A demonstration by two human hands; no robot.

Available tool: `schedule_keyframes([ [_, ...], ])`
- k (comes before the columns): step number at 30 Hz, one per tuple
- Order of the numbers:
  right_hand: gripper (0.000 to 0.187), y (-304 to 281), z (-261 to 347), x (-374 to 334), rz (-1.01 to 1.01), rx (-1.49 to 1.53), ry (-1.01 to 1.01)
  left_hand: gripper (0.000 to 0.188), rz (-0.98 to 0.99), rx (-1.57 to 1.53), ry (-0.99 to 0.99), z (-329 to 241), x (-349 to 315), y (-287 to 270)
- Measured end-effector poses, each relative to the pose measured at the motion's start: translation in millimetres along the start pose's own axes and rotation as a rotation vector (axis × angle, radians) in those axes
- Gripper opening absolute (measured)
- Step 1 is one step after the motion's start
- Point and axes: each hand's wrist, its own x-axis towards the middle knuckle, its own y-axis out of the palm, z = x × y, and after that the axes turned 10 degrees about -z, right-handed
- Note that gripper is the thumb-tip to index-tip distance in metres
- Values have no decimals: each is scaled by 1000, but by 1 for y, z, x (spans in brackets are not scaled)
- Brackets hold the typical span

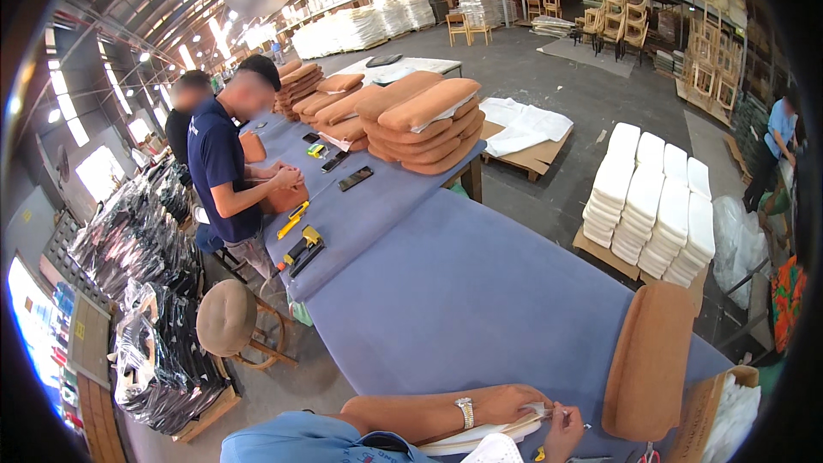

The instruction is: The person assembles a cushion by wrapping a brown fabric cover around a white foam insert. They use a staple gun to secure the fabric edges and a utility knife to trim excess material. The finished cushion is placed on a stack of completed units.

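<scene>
At the lower edge, my left hand, with a watch on its wrist, pinches a bit of thin white material. Close beside it, my right hand has its fingers pinched at the same material. A small yellow thing shows by the right hand, too small to name. Beneath my hands lies a pale, flat, padded piece, largely hidden by my arm. To their right, a brown upholstered cushion rests on the blue-covered table.
Red-handled scissors and a cardboard box with white filling are near right. Farther along lie a staple gun, a yellow cutter, a phone and stacked brown cushions. A co-worker stands left; a round stool is nearer.
</scene>
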Motion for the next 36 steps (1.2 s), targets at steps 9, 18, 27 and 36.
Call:
schedule_keyframes([
  [9,29,19,-38,-8,17,185,-44,43,11,97,-27,4,7,13],
  [18,27,-5,1,33,376,-463,-235,34,-67,58,23,13,11,29],
  [27,22,1,-12,30,333,-534,-306,29,-85,234,152,27,7,49],
  [36,22,-2,3,25,307,-522,-275,32,20,132,45,17,10,28],
])
